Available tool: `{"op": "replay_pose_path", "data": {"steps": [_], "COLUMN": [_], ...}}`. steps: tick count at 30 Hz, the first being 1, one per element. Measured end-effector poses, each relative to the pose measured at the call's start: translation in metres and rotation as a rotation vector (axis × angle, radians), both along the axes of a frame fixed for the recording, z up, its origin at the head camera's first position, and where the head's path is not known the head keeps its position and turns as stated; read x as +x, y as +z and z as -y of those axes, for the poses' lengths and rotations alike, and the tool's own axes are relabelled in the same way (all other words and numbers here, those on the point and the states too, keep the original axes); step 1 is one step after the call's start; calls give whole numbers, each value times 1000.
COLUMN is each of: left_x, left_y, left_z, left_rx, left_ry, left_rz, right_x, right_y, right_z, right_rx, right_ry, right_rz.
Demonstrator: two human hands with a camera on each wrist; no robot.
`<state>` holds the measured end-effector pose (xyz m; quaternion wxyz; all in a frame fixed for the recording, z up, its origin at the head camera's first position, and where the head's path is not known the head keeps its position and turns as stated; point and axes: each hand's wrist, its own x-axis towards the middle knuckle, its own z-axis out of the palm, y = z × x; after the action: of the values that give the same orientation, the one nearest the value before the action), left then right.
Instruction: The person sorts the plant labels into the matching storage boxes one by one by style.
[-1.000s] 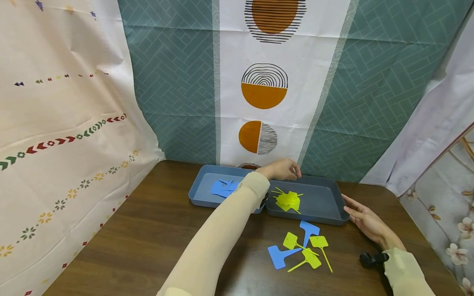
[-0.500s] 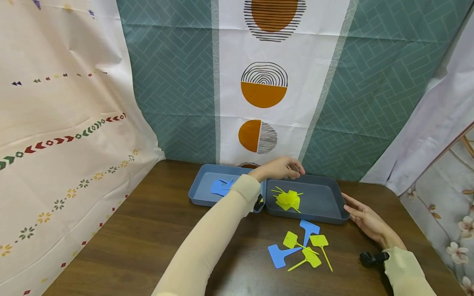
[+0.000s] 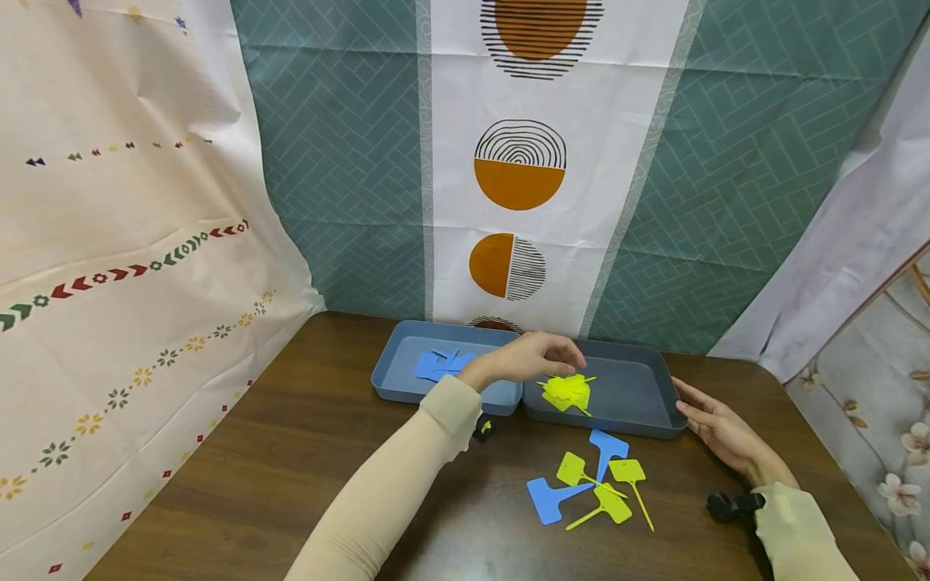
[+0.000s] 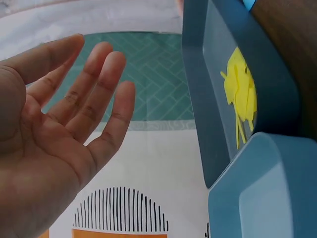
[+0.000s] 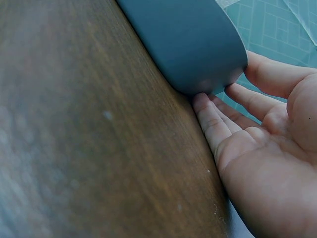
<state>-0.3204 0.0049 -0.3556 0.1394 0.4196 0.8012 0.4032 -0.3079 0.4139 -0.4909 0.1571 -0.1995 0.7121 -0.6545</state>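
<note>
In the head view my left hand (image 3: 534, 356) hovers over the join of two trays, holding nothing; the left wrist view shows its loosely bent fingers (image 4: 111, 69) with a bare palm. A heap of yellow plant labels (image 3: 568, 394) lies in the dark grey tray (image 3: 632, 395), just below that hand. At this tray's right end, my right hand (image 3: 726, 436) touches the corner with outstretched fingertips, thumb near the rim; the right wrist view shows the fingers (image 5: 213, 124) low against the wall. Blue plant labels (image 3: 438, 365) lie in the blue-grey tray (image 3: 400, 387) on the left.
On the wooden table (image 3: 291, 452), in front of the dark tray, lie a few loose labels: a blue T-shaped label (image 3: 546, 499), another blue label (image 3: 607, 448) and several yellow ones, such as a yellow label (image 3: 628, 472). A fabric backdrop (image 3: 349, 202) hangs behind the trays.
My left hand has come down and toward me, from the trays' back edge to above the yellow heap. My right hand stays at the tray's corner, and the labels lie unchanged.
</note>
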Motion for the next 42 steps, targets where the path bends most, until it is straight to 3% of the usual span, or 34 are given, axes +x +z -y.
{"op": "replay_pose_path", "data": {"steps": [12, 28, 36, 42], "left_x": [29, 59, 66, 77], "left_y": [-21, -63, -64, -63], "left_z": [15, 28, 26, 18], "left_rx": [-37, -67, -121, -297], "left_ry": [-15, -56, -79, -66], "left_rz": [3, 51, -21, -85], "right_x": [-2, -2, 2, 4], "right_y": [0, -1, 0, 1], "right_z": [3, 5, 3, 2], "right_rx": [28, 48, 36, 36], "right_ry": [3, -1, 0, -2], "right_rz": [2, 13, 7, 3]}}
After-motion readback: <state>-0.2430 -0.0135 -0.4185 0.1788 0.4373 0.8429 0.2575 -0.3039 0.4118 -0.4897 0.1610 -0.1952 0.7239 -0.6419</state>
